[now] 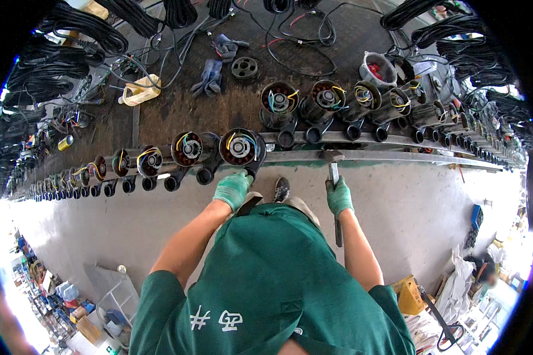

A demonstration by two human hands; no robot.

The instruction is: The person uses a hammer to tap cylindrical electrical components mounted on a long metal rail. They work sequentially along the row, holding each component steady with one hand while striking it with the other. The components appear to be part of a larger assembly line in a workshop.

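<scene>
My left hand (233,190), in a green-and-white glove, is closed at the lower black arm of a motor housing (239,145) on the bench's near edge. Copper windings and coloured wires show in that housing's open end. Most of my left fingertips are hidden. In my right hand (339,197), gloved alike, is a hammer (334,171) gripped by its handle, head upward beside the metal rail. More motor housings stand in a row to the left, among them one (187,148) beside the held one. To the right is another group, including an upright housing (279,104).
A metal rail (385,155) runs along the edge of the dark workbench (177,112). On it lie grey gloves (210,77), a round black disc (244,68), a cut yellowish jug (141,90), loose cables and a bowl (378,69) with red pieces. Black cable bundles (89,29) hang beyond.
</scene>
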